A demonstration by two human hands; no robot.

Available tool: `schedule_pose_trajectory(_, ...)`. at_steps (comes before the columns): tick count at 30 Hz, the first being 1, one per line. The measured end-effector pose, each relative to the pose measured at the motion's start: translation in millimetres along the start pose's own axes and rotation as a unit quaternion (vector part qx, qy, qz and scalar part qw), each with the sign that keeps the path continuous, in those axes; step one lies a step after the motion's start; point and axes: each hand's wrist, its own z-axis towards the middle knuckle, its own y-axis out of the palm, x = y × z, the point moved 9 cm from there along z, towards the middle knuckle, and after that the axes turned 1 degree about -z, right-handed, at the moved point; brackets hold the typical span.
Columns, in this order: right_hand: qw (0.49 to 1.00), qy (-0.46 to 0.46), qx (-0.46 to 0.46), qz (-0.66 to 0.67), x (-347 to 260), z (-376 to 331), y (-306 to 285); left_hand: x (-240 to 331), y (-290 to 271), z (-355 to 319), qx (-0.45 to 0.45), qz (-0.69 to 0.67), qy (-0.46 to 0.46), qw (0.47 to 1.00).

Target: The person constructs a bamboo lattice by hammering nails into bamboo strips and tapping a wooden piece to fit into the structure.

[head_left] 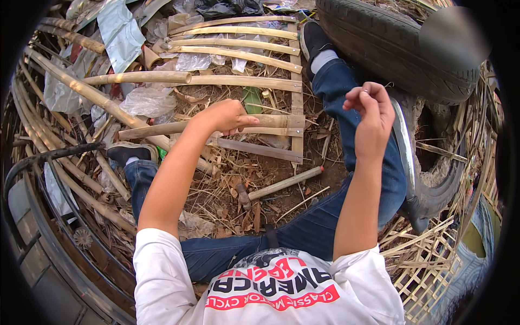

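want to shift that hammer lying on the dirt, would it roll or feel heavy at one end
The hammer probably feels head-heavy: a dark metal head on a pale wooden handle. Its round handle might roll slightly, though the head and leaf litter likely stop it.

The person wears a white short-sleeved T-shirt [260, 287] with red and black print on the chest. Blue jeans [325, 216] cover both legs, above black slip-on shoes [313, 38] and grey socks [324, 58].

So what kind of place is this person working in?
Most likely an outdoor yard used as a rough bamboo-craft workspace. The left hand rests on a bamboo slat frame laid on bare dirt; a hammer lies on the ground, and an old tyre sits beside loose bamboo poles.
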Motion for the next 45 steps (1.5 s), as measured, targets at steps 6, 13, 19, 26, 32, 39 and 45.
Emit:
schedule_pose_trajectory(6,0.912,0.127,-0.085,-0.38,146.2,0.5,11.1,-38.6,-17.9,19.8,0.045,0.056,-0.02,0.997)
schedule_pose_trajectory(13,0.803,0.098,-0.174,-0.562,171.6,-19.6,34.9,-63.4,-24.2,15.0,0.05,0.007,-0.034,0.998)
schedule_pose_trajectory(19,0.767,0.079,-0.229,-0.594,137.8,-38.6,41.1,-41.1,-27.9,7.2,0.083,0.006,-0.001,0.997)
schedule_pose_trajectory(26,0.743,0.111,-0.437,-0.493,47.0,-108.8,26.1,-34.7,-49.8,-11.8,0.152,0.043,0.061,0.986)
schedule_pose_trajectory(32,0.69,-0.026,-0.552,-0.467,69.5,-169.5,33.2,-6.6,-21.3,19.8,0.074,0.042,0.028,0.996)
schedule_pose_trajectory(39,0.697,-0.099,-0.449,-0.55,45.2,-74.3,60.1,-10.3,-2.0,47.0,0.148,0.162,0.071,0.973)
schedule_pose_trajectory(45,0.862,0.056,-0.272,-0.424,78.9,-11.9,36.1,5.0,-4.1,52.2,0.156,0.2,0.08,0.964)
